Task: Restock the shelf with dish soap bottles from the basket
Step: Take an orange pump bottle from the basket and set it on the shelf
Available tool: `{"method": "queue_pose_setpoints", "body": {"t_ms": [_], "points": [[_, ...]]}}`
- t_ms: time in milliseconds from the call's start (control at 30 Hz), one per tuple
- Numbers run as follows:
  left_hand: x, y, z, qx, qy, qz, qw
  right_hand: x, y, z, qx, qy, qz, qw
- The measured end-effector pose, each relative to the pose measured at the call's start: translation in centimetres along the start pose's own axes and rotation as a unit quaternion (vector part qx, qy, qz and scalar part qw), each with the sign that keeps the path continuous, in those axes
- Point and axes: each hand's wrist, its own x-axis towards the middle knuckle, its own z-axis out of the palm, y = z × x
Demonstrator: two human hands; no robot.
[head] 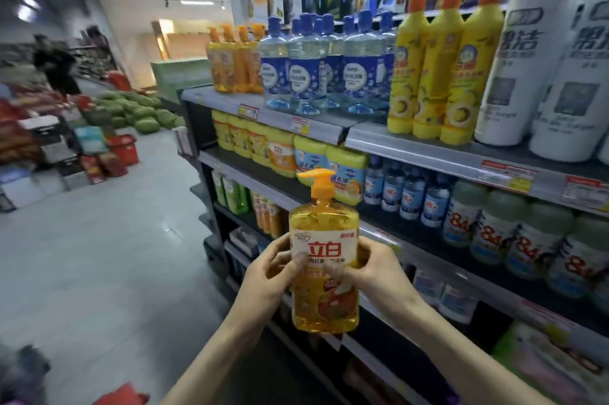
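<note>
An orange-yellow dish soap bottle (324, 259) with a pump top and a red-on-white label stands upright in the air in front of the shelving. My left hand (268, 274) grips its left side and my right hand (372, 272) grips its right side, thumbs across the label. Several matching pump bottles (234, 62) stand at the left end of the upper shelf (214, 95). A red corner (123, 395) at the bottom edge may be the basket; most of it is out of frame.
Blue bottles (316, 75), yellow squeeze bottles (441, 75) and white rolls (527, 68) fill the upper shelf. Lower shelves hold more cleaning products. Across the grey floor (99, 256) lie watermelons (138, 111) and stacked goods. A person (56, 68) stands far left.
</note>
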Motion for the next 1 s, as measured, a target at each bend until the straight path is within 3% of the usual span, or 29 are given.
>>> {"method": "queue_pose_setpoints", "body": {"t_ms": [233,600,1000], "points": [[1.2,2.6,-8.6,-0.008,0.036,0.059,0.998,5.9,-4.2,7.7,-0.035,-0.015,-0.039,0.999],[7.7,7.9,-24.6,0.029,0.042,0.110,0.993,16.4,-9.8,21.8,-0.023,0.075,-0.112,0.991],[17.7,8.5,-33.6,0.059,0.036,0.140,0.988,28.2,-11.0,26.7,-0.054,0.083,-0.133,0.986]]}}
